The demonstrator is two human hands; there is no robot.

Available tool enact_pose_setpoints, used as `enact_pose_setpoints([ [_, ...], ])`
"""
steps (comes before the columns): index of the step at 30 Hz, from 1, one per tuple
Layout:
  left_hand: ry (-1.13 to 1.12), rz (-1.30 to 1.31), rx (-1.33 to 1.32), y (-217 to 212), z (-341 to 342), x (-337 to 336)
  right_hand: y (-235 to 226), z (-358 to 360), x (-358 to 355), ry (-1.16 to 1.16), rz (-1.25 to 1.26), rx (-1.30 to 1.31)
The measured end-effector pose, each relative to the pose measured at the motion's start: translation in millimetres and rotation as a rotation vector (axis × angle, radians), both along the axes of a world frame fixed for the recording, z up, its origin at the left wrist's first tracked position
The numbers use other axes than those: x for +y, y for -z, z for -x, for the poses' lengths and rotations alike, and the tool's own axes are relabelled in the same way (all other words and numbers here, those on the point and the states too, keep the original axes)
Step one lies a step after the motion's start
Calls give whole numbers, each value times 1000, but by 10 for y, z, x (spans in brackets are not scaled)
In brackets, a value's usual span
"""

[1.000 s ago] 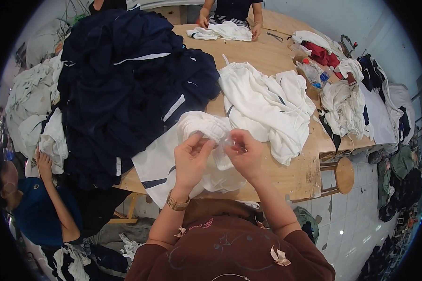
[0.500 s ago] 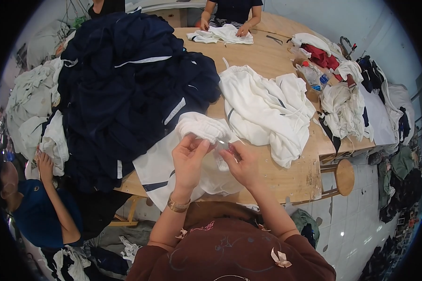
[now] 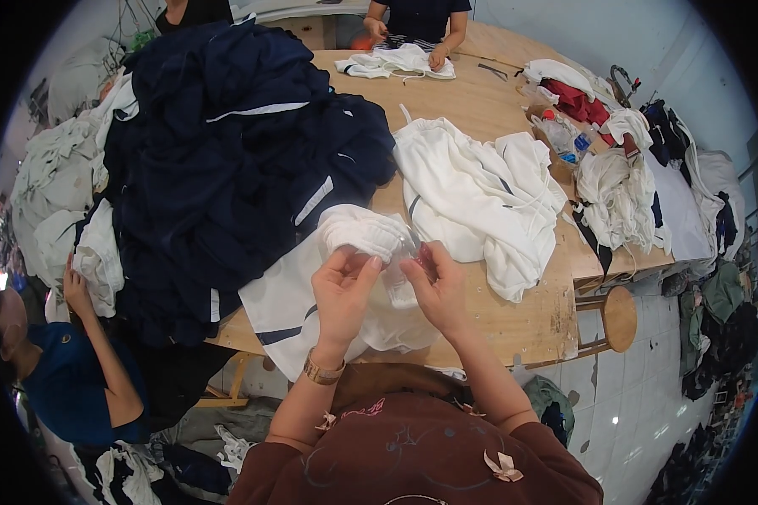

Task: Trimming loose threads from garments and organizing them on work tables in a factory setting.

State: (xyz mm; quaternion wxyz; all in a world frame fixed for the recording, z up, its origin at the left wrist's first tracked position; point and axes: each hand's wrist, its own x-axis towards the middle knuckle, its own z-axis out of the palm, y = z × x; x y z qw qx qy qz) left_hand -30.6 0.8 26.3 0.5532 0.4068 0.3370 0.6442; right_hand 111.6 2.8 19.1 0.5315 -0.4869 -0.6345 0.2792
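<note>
My left hand (image 3: 345,284) is closed on the bunched, elastic-looking waistband of a white garment (image 3: 358,229) with dark stripes, pinching its edge between thumb and fingers. The rest of that garment drapes over the table's near edge. In my right hand (image 3: 435,288), closed just to the right of the waistband, are small thread snips (image 3: 410,245). Their thin metal blades point toward the fabric, and a reddish part shows between my fingers. Most of the snips is hidden, and I cannot tell whether the blades touch a thread.
A tall heap of navy garments (image 3: 227,160) covers the table's left side. White garments (image 3: 480,194) lie ahead to the right. Beyond them stand a box of odds and ends (image 3: 560,139) and a wooden stool (image 3: 620,320). Co-workers are at the far side and left.
My right hand has shifted slightly, and the snips' blades now tilt more upward beside the waistband. My left hand keeps its hold. The far co-worker's hand has lifted off their white garment.
</note>
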Motion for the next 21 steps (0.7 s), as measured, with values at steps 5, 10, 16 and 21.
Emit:
enact_pose_setpoints([
  [5, -18, -15, 161, 12, -36, -71, -222, 188, -2, -17, 113, 222],
  [10, -10, -15, 223, 43, -70, -122, -205, 157, 109, 56, 51, 246],
  [16, -45, -78, 123, 114, -15, -84, -119, 22, 101, 83, 152, 372],
  [21, 95, 22, -290, -61, -3, 51, 176, 40, 26, -31, 2, 208],
])
